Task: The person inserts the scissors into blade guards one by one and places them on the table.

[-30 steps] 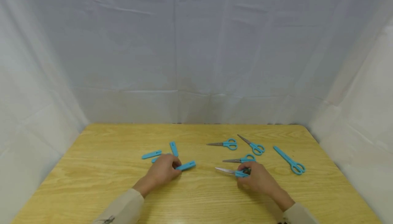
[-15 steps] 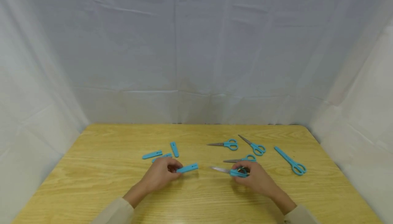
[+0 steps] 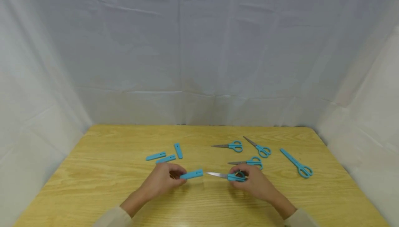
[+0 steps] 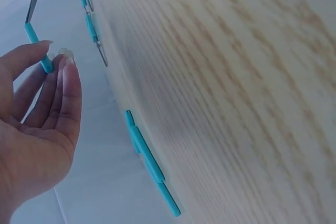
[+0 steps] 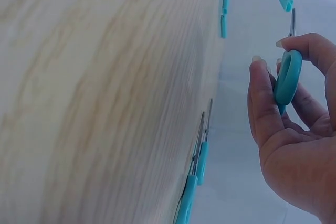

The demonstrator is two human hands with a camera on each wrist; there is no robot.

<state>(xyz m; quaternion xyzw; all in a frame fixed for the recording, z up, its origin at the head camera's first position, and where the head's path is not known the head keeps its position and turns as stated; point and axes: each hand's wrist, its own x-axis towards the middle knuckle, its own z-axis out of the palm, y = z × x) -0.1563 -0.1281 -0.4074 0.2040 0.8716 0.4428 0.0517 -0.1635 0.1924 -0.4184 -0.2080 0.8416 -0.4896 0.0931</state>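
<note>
My left hand (image 3: 160, 182) pinches the closed end of a blue scissors cover (image 3: 192, 174) between thumb and fingers, its open end pointing right. Opposite it, my right hand (image 3: 255, 182) grips the blue handles of a pair of scissors (image 3: 218, 174), blades together and pointing left. In the head view the blade tip is just short of the cover's mouth. The left wrist view shows the held cover (image 4: 32, 34) in line with the blades. From the right wrist, the thumb and fingers are seen around the scissor handles (image 5: 288, 77).
Three loose blue covers, including one standing apart (image 3: 178, 150), lie beyond my left hand. Three uncovered scissors, one at the back (image 3: 235, 146), lie beyond my right hand. Farther right is a covered pair of scissors (image 3: 296, 163). White sheeting (image 3: 199, 64) rises behind the wooden table (image 3: 103, 185).
My right hand has brought the scissors leftward toward the cover. The left hand has lifted its cover a little away from the other covers, and the gap between blade tip and cover has narrowed.
</note>
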